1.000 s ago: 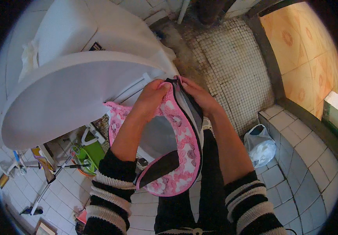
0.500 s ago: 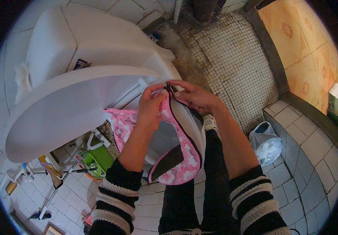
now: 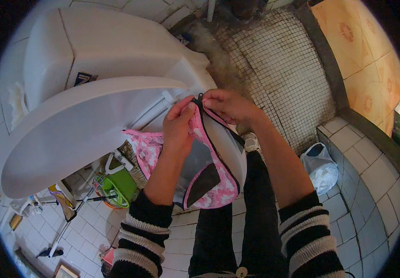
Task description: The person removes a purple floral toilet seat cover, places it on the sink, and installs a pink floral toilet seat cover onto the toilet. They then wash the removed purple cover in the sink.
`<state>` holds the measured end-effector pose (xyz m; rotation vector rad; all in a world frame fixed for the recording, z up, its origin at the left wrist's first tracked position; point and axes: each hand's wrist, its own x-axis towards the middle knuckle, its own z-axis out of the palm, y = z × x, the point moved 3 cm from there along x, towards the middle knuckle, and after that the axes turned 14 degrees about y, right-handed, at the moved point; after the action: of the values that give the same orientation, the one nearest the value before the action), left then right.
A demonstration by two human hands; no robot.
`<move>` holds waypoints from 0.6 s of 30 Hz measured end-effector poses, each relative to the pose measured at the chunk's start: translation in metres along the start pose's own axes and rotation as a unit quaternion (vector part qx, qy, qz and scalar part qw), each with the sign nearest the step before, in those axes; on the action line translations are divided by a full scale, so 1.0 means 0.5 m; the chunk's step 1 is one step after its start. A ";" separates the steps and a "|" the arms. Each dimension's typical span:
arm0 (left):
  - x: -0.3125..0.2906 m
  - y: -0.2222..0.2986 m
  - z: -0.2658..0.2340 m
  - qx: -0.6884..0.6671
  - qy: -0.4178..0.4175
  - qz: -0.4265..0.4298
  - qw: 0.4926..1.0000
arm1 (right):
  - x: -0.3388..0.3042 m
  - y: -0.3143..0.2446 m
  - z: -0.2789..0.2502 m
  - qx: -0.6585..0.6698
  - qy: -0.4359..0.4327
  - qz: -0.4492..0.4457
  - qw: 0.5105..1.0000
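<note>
A pink floral cloth toilet seat cover [image 3: 221,194] with black zip edging lies around the front of the white toilet [image 3: 234,162]. Its far end is pinched up between my two hands. The fingers of my left hand [image 3: 177,125] are closed on the left zip edge. Opposite it, my right hand [image 3: 231,109] grips the right edge close to the dark zip end [image 3: 200,98]. Between the edges a gap shows the toilet's pale surface. The raised white lid [image 3: 65,134] stands left of my hands. My left forearm hides part of the cover.
Behind the lid is the white tank [image 3: 116,44]. A green basket [image 3: 121,183] and a long-handled pole [image 3: 65,227] are on the floor at left. To the right, a clear plastic bag [image 3: 320,169] sits by a tiled ledge [image 3: 364,155].
Both hands stay at the zip end, with the right hand's fingers slightly shifted and the edges drawn up a little. The cover's near part has moved slightly, and the whole view has shifted.
</note>
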<state>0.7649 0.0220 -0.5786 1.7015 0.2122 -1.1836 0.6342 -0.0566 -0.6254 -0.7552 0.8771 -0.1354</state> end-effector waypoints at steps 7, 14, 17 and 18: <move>0.003 0.000 0.008 0.084 0.035 0.065 0.994 | 0.012 -0.011 -0.003 -0.015 -0.036 -0.016 0.999; -0.005 0.029 0.012 0.267 0.000 0.045 0.963 | 0.021 0.001 -0.009 0.010 -0.043 -0.006 0.999; 0.006 0.028 0.008 0.291 -0.024 0.097 0.951 | 0.021 0.002 -0.004 0.009 -0.027 -0.001 1.000; -0.002 0.038 0.013 0.307 -0.022 0.097 0.947 | 0.019 0.002 -0.005 0.008 -0.021 0.001 1.000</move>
<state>0.7720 0.0082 -0.5660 2.1639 -0.3875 -1.2095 0.6386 -0.0610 -0.6334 -0.7400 0.8362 -0.1247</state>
